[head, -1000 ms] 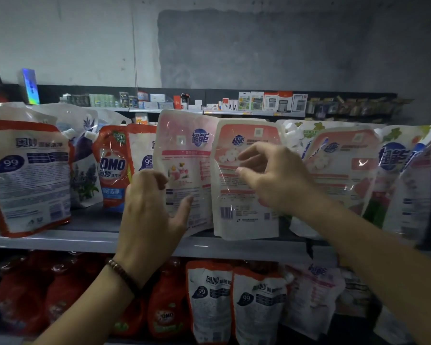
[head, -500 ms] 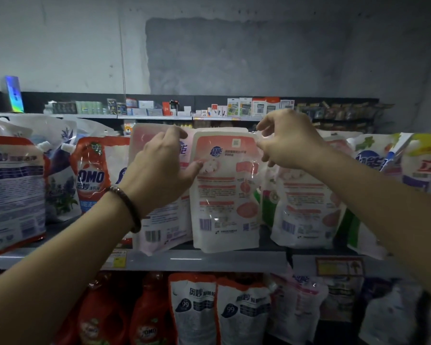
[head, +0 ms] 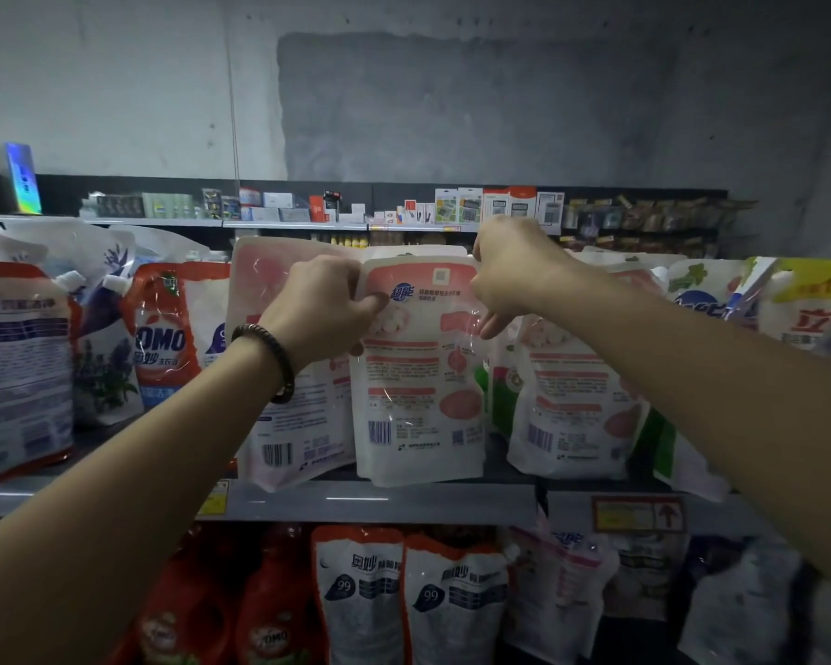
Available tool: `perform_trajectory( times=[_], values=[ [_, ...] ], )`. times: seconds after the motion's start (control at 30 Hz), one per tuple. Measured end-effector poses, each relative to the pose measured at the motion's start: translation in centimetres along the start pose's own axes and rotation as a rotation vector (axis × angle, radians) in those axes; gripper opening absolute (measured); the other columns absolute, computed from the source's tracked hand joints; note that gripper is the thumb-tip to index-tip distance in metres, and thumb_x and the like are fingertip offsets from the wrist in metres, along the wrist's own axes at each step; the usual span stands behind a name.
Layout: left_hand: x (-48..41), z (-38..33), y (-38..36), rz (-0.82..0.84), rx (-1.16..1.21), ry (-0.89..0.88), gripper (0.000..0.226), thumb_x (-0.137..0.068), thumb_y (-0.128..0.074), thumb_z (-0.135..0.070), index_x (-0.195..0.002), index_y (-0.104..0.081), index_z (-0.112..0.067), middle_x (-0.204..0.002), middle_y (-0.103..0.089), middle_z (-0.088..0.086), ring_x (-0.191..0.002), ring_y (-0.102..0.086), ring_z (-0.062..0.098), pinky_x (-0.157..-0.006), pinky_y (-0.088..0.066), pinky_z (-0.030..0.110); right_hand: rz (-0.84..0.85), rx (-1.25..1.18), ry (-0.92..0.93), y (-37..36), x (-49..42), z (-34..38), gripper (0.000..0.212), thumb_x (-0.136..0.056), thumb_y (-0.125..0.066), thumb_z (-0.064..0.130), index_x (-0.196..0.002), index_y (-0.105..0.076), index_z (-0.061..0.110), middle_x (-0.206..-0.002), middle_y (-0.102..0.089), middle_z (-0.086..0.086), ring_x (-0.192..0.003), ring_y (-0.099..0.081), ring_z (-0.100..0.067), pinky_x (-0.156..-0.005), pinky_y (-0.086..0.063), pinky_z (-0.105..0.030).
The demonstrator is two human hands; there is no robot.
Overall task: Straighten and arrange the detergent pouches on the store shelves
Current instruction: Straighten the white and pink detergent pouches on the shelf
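A pink-and-white detergent pouch [head: 421,376] stands upright at the middle of the shelf [head: 380,503], its back label facing me. My left hand [head: 322,309] grips its upper left edge, thumb on the front. My right hand [head: 509,271] grips its upper right corner, fingers curled over the top. A second pink pouch [head: 279,415] leans just behind to the left, partly hidden by my left wrist. A matching pouch [head: 572,400] stands to the right.
Left of these stand an orange OMO pouch [head: 164,343], a lavender pouch [head: 102,357] and a large white-and-orange pouch [head: 15,367]. Green and yellow pouches [head: 797,304] crowd the right. The lower shelf holds red bottles [head: 269,611] and white pouches [head: 404,597]. Small boxed goods [head: 495,208] line a far shelf.
Both hands have closed on the top corners of the middle pouch; the left hand went from resting flat on it to gripping its edge. The pouch now stands straighter.
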State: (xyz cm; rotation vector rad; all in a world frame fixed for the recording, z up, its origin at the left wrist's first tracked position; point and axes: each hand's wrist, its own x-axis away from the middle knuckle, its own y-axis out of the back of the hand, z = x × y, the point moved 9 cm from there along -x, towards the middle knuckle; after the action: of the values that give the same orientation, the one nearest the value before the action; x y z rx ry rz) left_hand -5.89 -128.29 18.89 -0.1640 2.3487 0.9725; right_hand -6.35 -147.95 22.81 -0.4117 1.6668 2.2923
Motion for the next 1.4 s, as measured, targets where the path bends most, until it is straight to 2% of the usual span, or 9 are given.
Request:
perform_trajectory(
  times=[0.1,0.2,0.37,0.5,0.73,0.87,0.97,1.27,1.4],
  values=[
    [0.0,-0.1,0.2,-0.029,-0.001,0.004,0.021,-0.103,-0.068,-0.034,-0.099,-0.075,-0.015,-0.093,-0.076,0.003,-0.057,-0.076,0.012,-0.049,-0.062,0.028,-0.044,0.068,0.007,0.2,0.0,0.0,0.015,-0.100,-0.067,0.002,-0.109,-0.056,-0.003,-0.092,-0.070,-0.019,-0.051,-0.075,-0.025,-0.040,-0.054,-0.028],
    [0.1,-0.1,0.4,-0.051,0.028,0.006,0.018,-0.104,-0.068,-0.029,-0.096,-0.076,-0.016,-0.097,-0.075,0.005,-0.058,-0.077,0.014,-0.047,-0.059,0.024,-0.067,0.085,0.024,0.3,0.0,-0.2,0.015,-0.100,-0.069,0.005,-0.108,-0.056,0.001,-0.087,-0.070,-0.017,-0.051,-0.075,-0.024,-0.047,-0.060,-0.032],
    [0.7,0.3,0.8,-0.053,0.128,0.054,0.013,-0.106,-0.063,-0.020,-0.101,-0.074,-0.016,-0.100,-0.075,0.008,-0.061,-0.078,0.022,-0.058,-0.066,0.046,-0.164,0.182,0.078,0.4,-0.1,0.4,0.021,-0.092,-0.082,0.007,-0.105,-0.065,0.004,-0.078,-0.070,-0.012,-0.052,-0.075,-0.023,-0.056,-0.066,-0.039],
    [1.2,0.5,1.3,-0.036,0.225,0.088,0.015,-0.107,-0.062,-0.023,-0.113,-0.072,-0.013,-0.101,-0.076,0.011,-0.065,-0.080,0.025,-0.065,-0.067,0.046,-0.221,0.113,0.119,1.4,0.8,0.6,0.003,-0.102,-0.066,0.003,-0.101,-0.068,0.005,-0.085,-0.070,-0.015,-0.046,-0.072,-0.020,-0.049,-0.064,-0.034],
    [2.1,0.3,2.5,-0.046,0.305,0.099,0.017,-0.104,-0.065,-0.029,-0.110,-0.070,-0.014,-0.100,-0.078,0.010,-0.069,-0.080,0.022,-0.070,-0.068,0.044,-0.397,-0.011,0.282,3.6,3.0,1.4,0.008,-0.100,-0.068,0.003,-0.097,-0.070,0.010,-0.089,-0.068,-0.008,-0.058,-0.072,-0.023,-0.050,-0.059,-0.028],
    [2.3,-0.8,3.4,-0.084,0.282,0.061,0.012,-0.103,-0.065,-0.034,-0.109,-0.068,-0.024,-0.100,-0.077,0.004,-0.069,-0.080,0.018,-0.070,-0.067,0.043,-0.432,-0.068,0.330,4.4,4.5,1.3,0.013,-0.104,-0.064,0.006,-0.091,-0.069,0.008,-0.083,-0.067,-0.008,-0.042,-0.068,-0.017,-0.035,-0.049,-0.020],
    [2.5,-1.8,4.5,-0.091,0.280,0.040,0.012,-0.104,-0.065,-0.029,-0.112,-0.070,-0.022,-0.106,-0.077,0.006,-0.069,-0.080,0.019,-0.068,-0.068,0.042,-0.482,-0.088,0.366,5.4,5.7,1.3,0.011,-0.102,-0.067,0.008,-0.092,-0.070,0.008,-0.084,-0.070,-0.006,-0.045,-0.065,-0.013,-0.037,-0.048,-0.017],
    [5.2,-4.9,4.8,-0.031,0.331,-0.030,0.021,-0.099,-0.069,-0.034,-0.112,-0.075,-0.019,-0.096,-0.081,0.004,-0.070,-0.080,0.027,-0.065,-0.068,0.044,-0.534,-0.152,0.374,7.7,10.1,-0.6,0.011,-0.102,-0.070,0.015,-0.093,-0.071,0.011,-0.075,-0.070,-0.001,-0.045,-0.069,-0.010,-0.039,-0.051,-0.019],
    [7.0,-5.3,3.2,0.006,0.377,-0.060,0.013,-0.099,-0.068,-0.032,-0.107,-0.075,-0.025,-0.092,-0.082,-0.002,-0.068,-0.080,0.026,-0.061,-0.067,0.040,-0.522,-0.188,0.370,7.4,13.2,-2.6,0.009,-0.103,-0.068,0.014,-0.095,-0.072,0.012,-0.077,-0.072,-0.002,-0.044,-0.068,-0.003,-0.038,-0.053,-0.020]
  ],
)
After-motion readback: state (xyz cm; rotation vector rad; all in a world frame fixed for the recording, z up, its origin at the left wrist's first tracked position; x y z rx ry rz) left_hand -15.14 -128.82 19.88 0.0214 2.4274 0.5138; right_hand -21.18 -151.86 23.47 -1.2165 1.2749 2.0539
